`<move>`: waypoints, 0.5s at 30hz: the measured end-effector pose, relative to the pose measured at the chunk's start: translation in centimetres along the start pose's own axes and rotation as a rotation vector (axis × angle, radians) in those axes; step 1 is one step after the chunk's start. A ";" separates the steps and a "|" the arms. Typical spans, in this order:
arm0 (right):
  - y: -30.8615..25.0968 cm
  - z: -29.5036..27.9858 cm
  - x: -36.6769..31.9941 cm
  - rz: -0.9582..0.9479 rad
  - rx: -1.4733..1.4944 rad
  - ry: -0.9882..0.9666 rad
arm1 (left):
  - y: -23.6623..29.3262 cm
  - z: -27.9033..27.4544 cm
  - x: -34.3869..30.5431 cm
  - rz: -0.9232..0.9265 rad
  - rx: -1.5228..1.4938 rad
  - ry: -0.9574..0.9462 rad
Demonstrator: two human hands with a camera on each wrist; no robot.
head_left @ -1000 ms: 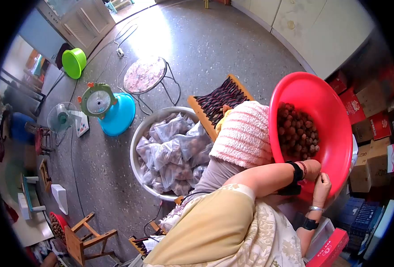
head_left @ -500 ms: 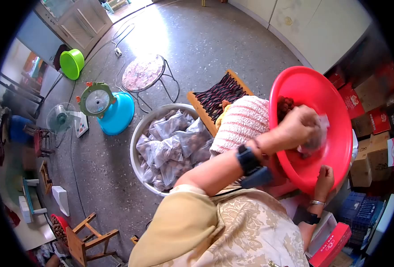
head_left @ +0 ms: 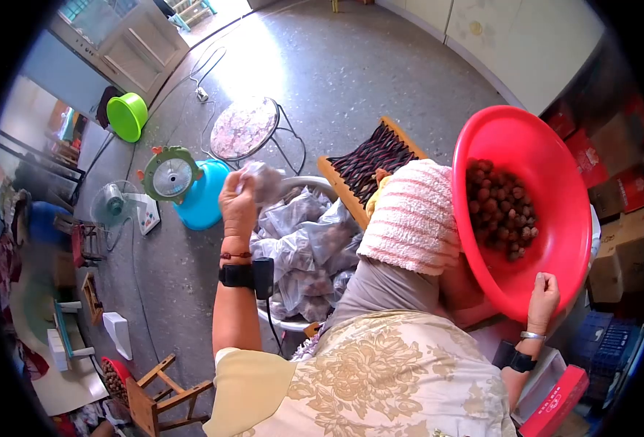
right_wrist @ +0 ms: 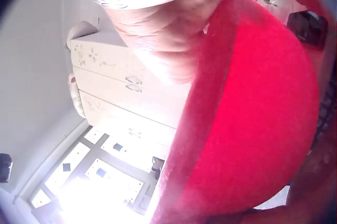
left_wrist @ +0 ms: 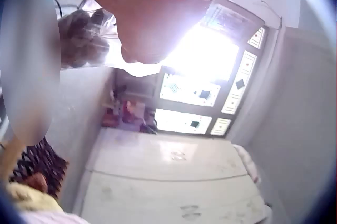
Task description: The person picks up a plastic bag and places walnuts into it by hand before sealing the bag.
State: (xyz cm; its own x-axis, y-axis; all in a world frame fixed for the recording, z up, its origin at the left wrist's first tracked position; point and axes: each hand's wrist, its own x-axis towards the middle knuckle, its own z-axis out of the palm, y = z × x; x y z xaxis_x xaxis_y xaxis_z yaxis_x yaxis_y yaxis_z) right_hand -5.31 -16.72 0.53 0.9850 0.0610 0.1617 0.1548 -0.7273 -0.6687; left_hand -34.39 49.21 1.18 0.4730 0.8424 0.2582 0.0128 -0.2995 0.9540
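Observation:
My left hand (head_left: 239,207) pinches a clear plastic bag (head_left: 265,182) of round brown fruits, raised at the far left edge of a pale round tub (head_left: 282,325) heaped with similar filled bags (head_left: 285,247). The left wrist view shows the bag (left_wrist: 84,40) hanging beside the hand (left_wrist: 152,13). On the right, a tilted red basin (head_left: 558,211) contains loose brown fruits (head_left: 500,207). My right hand (head_left: 544,300) is at its near rim, fingers curled, with nothing visible in them. In the right wrist view, the basin wall (right_wrist: 253,113) partly hides that hand (right_wrist: 163,40).
A striped towel (head_left: 413,218) covers the lap beside the basin. Beyond the tub stand a corded wooden stool (head_left: 373,167), a round stool (head_left: 245,127) and a fan (head_left: 171,177) by a blue tub (head_left: 205,197). Boxes (head_left: 613,255) are stacked at right.
My left hand has moved out of the red basin and left with the bag, to the pale tub. My right hand stays by the basin's near rim.

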 end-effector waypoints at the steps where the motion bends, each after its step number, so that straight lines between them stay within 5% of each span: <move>1: -0.7 0.1 -0.2 0.004 0.002 -0.002 | -1.3 -1.2 -0.1 0.044 0.211 0.117; 2: -1.5 0.1 -0.4 -0.022 -0.023 0.014 | -2.9 -2.0 -0.3 0.045 0.212 0.113; 4: -2.3 0.1 -0.7 -0.046 -0.049 0.027 | -7.5 -3.3 -1.9 0.391 0.743 0.256; 5: -2.5 0.2 -0.8 -0.046 -0.057 0.037 | -10.0 -3.0 -3.4 0.371 0.802 0.283; 8: -2.4 0.2 -0.8 -0.047 -0.078 0.042 | -20.5 -3.4 -9.7 0.403 1.040 0.036; 9: -2.3 0.2 -0.7 -0.049 -0.084 0.036 | -18.7 -3.2 -12.1 0.131 1.057 -0.226; 10: -2.0 0.2 -0.7 -0.047 -0.084 0.039 | -19.9 -2.7 -13.8 0.101 0.994 -0.095; 12: -1.7 0.3 -0.6 -0.063 -0.084 0.051 | -20.3 -2.7 -14.0 -0.104 1.011 -0.135; 15: -2.1 0.2 -0.8 -0.041 -0.107 0.052 | -19.7 -2.8 -13.7 -0.107 1.023 -0.143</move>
State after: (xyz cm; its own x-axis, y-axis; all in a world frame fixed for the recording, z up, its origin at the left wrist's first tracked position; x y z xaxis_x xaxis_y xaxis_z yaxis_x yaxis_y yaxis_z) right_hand -6.37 -15.05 1.66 0.9721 0.0586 0.2269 0.1832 -0.7938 -0.5800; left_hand -43.56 44.81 -20.76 0.5248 0.8459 0.0949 0.7709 -0.5195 0.3686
